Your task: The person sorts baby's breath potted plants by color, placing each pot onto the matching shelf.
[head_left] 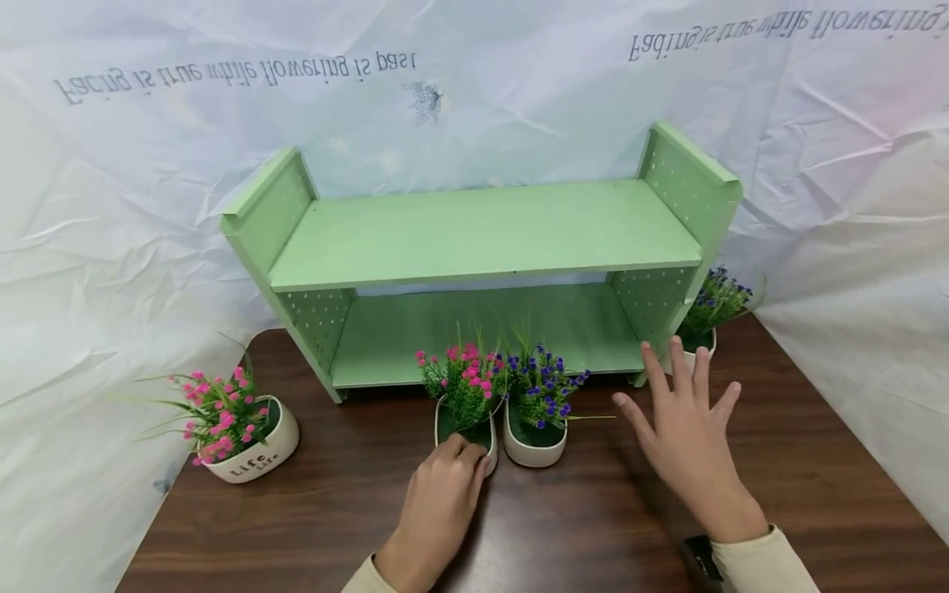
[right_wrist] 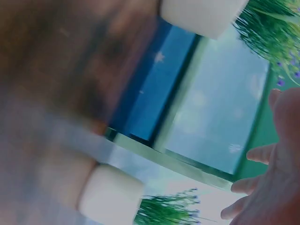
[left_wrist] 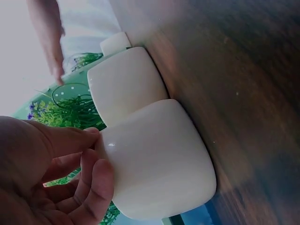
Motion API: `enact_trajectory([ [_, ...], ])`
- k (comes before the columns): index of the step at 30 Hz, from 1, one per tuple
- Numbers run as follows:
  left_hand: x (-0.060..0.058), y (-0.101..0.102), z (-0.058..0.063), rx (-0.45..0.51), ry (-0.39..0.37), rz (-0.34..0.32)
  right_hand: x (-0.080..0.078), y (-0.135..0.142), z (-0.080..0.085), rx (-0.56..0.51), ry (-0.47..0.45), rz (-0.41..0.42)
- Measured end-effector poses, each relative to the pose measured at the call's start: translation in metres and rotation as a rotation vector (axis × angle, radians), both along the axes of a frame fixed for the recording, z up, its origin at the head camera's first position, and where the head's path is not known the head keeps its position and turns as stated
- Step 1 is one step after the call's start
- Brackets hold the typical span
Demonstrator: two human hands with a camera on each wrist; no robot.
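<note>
At the table's middle, my left hand (head_left: pixel 443 494) pinches the near rim of a white flowerpot (left_wrist: pixel 161 161) with pink artificial flowers (head_left: pixel 469 372). Close on its right stands a second white flowerpot (head_left: pixel 535 453) with purple flowers (head_left: pixel 544 383). In the left wrist view, thumb and fingertips meet at the held pot's rim. My right hand (head_left: pixel 685 441) is spread over the table's right side, fingers apart, holding nothing. Beyond its fingertips another purple-flowered pot (right_wrist: pixel 112 194) stands beside the shelf; in the head view the hand partly covers it.
A green two-tier shelf (head_left: pixel 482 235) stands behind the pots, with raised perforated side panels. To the left, a white pot marked "Life" (head_left: pixel 255 461) holds pink flowers and lies tilted in view. Pale printed cloth (head_left: pixel 519 91) hangs around the brown wooden table (head_left: pixel 334 511).
</note>
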State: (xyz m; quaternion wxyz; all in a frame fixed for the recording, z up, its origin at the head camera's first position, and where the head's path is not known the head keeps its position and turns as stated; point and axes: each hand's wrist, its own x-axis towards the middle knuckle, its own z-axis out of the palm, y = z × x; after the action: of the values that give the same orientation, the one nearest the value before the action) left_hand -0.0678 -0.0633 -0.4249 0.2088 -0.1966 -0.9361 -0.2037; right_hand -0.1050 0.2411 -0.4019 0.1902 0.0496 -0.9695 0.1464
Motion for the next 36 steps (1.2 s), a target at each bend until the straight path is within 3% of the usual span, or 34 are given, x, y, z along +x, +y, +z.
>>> enact_trajectory([
  [5,0.0,0.002,-0.001,-0.015,0.003,-0.007,-0.003,0.004,0.026,-0.06,0.075,0.011],
  [9,0.0,0.003,-0.004,-0.024,-0.01,-0.017,-0.011,0.008,0.047,-0.197,0.167,0.048],
  [16,-0.002,0.005,-0.007,-0.034,0.019,-0.023,-0.028,0.022,0.082,-0.447,0.45,0.137],
  [20,-0.002,0.008,-0.008,-0.08,0.093,0.01,-0.04,0.029,0.102,-0.518,0.567,0.115],
  [23,-0.001,0.01,-0.009,-0.124,0.155,0.036,-0.049,0.033,0.116,-0.577,0.567,0.052],
  [28,-0.001,0.012,-0.01,-0.182,0.218,0.057,-0.061,0.037,0.133,-0.662,0.486,-0.024],
  [36,0.0,0.011,-0.007,-0.167,0.15,0.059,-0.079,0.03,0.146,-0.546,0.579,-0.043],
])
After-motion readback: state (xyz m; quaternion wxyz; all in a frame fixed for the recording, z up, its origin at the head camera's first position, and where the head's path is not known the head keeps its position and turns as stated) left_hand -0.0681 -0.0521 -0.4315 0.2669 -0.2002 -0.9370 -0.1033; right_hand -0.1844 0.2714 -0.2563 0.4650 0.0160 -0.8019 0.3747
